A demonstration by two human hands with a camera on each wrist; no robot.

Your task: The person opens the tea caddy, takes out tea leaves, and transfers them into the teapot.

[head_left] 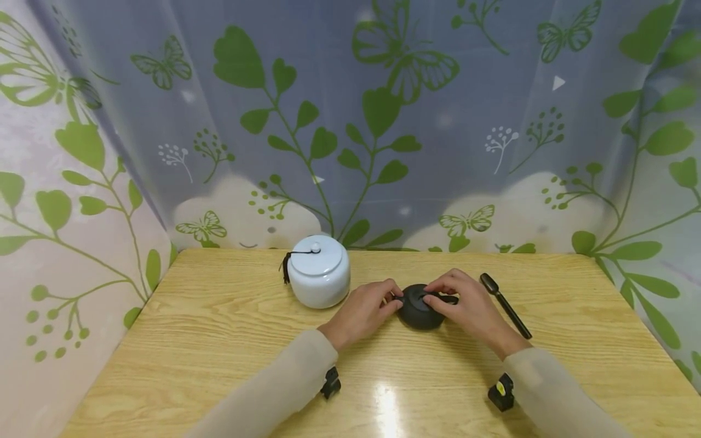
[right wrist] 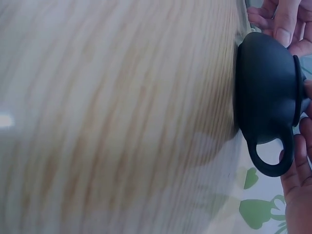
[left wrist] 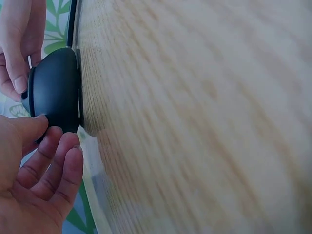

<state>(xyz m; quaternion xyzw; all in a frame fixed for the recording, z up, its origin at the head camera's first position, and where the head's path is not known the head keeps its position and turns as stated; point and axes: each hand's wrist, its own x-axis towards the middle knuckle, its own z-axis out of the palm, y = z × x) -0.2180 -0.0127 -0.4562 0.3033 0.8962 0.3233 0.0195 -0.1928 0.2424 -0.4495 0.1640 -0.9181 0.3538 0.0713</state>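
A small black teapot (head_left: 420,320) with its lid on stands upright on the wooden table. My left hand (head_left: 364,311) is at its left side, thumb and fingers pinching the spout end, which they mostly cover. From above, my right hand (head_left: 472,305) pinches the knob of the teapot lid (head_left: 414,294) between thumb and fingers. The ring-shaped handle (right wrist: 274,170) sticks out below the right hand, with no finger through it. In the left wrist view, the rounded teapot body shows between both hands.
A pale blue lidded jar (head_left: 320,285) with a dark tassel (head_left: 286,269) stands to the left, near the table's back edge. Right of the right hand lies a black scoop (head_left: 506,307). A leaf-patterned curtain (head_left: 339,121) hangs behind the wooden table (head_left: 219,328).
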